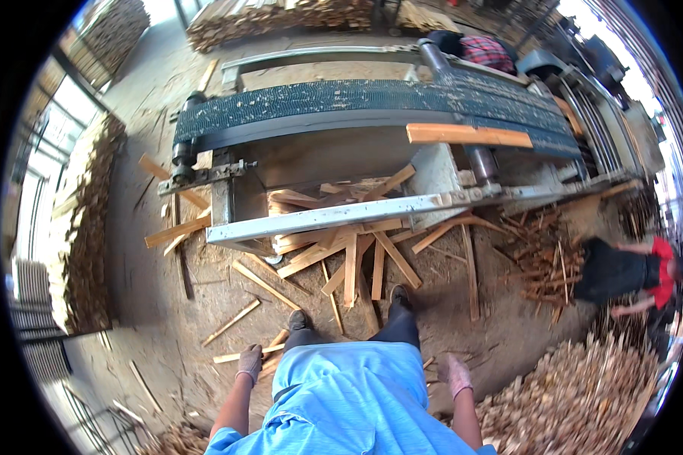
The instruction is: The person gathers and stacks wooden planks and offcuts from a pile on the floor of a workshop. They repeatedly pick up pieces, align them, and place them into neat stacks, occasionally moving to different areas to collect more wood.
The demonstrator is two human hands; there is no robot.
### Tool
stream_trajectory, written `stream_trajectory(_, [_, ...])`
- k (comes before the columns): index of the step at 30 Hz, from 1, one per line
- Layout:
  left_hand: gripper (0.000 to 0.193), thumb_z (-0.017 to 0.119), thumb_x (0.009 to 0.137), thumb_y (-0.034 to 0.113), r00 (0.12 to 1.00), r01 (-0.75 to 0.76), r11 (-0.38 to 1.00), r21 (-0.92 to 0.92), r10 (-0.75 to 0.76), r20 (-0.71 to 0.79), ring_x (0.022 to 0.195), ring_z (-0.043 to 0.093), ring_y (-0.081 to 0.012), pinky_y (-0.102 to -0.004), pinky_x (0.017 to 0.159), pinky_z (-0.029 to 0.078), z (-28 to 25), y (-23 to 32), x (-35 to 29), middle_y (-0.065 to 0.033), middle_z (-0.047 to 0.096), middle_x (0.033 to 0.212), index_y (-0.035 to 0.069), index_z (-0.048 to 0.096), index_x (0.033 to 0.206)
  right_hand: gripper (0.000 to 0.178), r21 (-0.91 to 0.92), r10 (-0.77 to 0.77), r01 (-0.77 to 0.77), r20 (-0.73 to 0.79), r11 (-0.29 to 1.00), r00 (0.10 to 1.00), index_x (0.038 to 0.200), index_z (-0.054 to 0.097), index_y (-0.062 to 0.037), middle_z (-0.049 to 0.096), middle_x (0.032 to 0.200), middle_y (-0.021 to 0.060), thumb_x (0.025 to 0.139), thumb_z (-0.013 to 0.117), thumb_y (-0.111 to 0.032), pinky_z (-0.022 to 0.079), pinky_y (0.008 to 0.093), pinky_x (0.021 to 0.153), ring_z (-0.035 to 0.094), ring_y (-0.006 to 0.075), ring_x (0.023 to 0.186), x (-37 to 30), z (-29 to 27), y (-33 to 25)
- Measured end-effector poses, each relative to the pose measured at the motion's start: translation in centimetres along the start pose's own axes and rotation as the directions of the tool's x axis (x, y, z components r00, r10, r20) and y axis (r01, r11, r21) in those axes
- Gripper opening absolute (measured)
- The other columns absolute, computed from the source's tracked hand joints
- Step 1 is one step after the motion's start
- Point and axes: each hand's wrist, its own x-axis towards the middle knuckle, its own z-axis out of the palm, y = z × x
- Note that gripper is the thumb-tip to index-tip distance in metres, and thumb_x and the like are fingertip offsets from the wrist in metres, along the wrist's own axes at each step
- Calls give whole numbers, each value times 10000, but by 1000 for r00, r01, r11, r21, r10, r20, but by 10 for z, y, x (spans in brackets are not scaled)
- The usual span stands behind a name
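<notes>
My left hand (250,362), in a pale work glove, hangs beside my hip with its fingers loosely apart. A thin wooden strip (226,358) lies behind it in the picture, apparently on the floor. My right hand (454,374), also gloved, hangs down on the other side, blurred but with its fingers stretched out and nothing visible in them. Between my feet and the machine is a heap of wooden slats (350,269). A dark green conveyor belt (311,102) runs across in front of me, with a wooden board (470,136) lying along its near edge at the right.
The conveyor's pale metal frame (319,220) stands between me and the belt. Stacked wood (80,227) lines the left, and a wood pile (569,394) lies at the lower right. A person in red (662,273) bends by scattered sticks (546,269); another in plaid (487,53) is beyond the belt.
</notes>
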Motion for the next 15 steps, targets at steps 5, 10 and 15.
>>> stream_trajectory(5, [213, 514, 962, 302, 967, 155, 919, -363, -216, -135, 497, 479, -131, -310, 431, 396, 95, -37, -58, -31, 534, 703, 110, 607, 977, 411, -134, -60, 124, 404, 983, 913, 1226, 643, -50, 706, 1054, 115, 959, 635, -364, 545, 378, 797, 674, 249, 931, 119, -9, -176])
stream_trajectory(10, [417, 549, 956, 315, 912, 117, 959, -260, -208, -355, 685, 634, -181, -332, 588, 517, 196, -39, -158, -114, 679, 922, 21, 655, 1232, 358, -540, 47, 239, 462, 807, 885, 1188, 649, -70, 703, 1017, 70, 967, 644, -351, 559, 360, 767, 686, 196, 878, 116, 74, -273])
stream_trajectory(15, [463, 593, 946, 278, 875, 134, 985, -104, -167, -455, 1113, 657, -351, -435, 989, 492, 268, 29, -202, -230, 686, 1183, 5, 607, 1320, 455, -723, 204, 290, 511, 627, 835, 1296, 610, -60, 698, 1139, 100, 975, 622, -383, 563, 372, 827, 694, 212, 948, 119, 150, -287])
